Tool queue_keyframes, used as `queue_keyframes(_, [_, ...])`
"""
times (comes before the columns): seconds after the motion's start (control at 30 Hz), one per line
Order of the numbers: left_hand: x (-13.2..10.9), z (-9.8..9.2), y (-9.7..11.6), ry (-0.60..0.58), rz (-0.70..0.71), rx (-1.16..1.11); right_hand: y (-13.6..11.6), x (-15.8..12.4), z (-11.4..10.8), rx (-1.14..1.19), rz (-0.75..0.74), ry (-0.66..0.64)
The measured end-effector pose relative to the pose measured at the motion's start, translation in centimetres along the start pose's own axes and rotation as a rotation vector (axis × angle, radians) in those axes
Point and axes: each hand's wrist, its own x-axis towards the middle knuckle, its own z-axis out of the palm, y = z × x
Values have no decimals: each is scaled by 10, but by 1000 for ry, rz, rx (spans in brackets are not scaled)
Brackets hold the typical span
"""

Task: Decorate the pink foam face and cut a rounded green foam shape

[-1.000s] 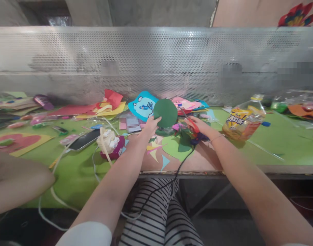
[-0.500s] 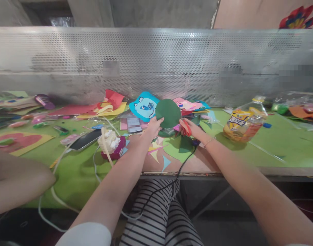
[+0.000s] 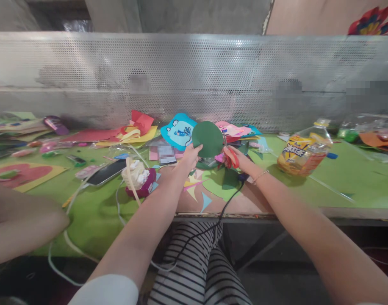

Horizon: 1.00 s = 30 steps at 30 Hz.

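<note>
My left hand pinches the lower left edge of a dark green paper disc and holds it upright above the table. My right hand is closed around red-handled scissors, whose blades point up against the disc's right edge. Below both hands lie a light green paper piece and small yellow and blue offcuts. A black cable runs from under my right hand down over the table edge.
Coloured paper and cartoon cut-outs lie behind the disc along a perforated metal wall. A phone and a small tub sit left, a plastic bottle right. Another person's arm is at the far left.
My right hand rose from the table with the scissors and brought the blades up to the green disc's right edge. The left hand kept holding the disc.
</note>
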Motion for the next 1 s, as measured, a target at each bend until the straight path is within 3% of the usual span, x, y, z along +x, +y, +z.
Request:
queue_keyframes(0.2, [-3,2,4,8,4,-36,2,0,1,25,52,-35])
queue_keyframes(0.6, [1,2,2,29,21,-49,-8,-4,3,-7,1,-34])
queue_keyframes(1.0, [-3,0,1,10,-14,111,3,4,1,-47,-37,10])
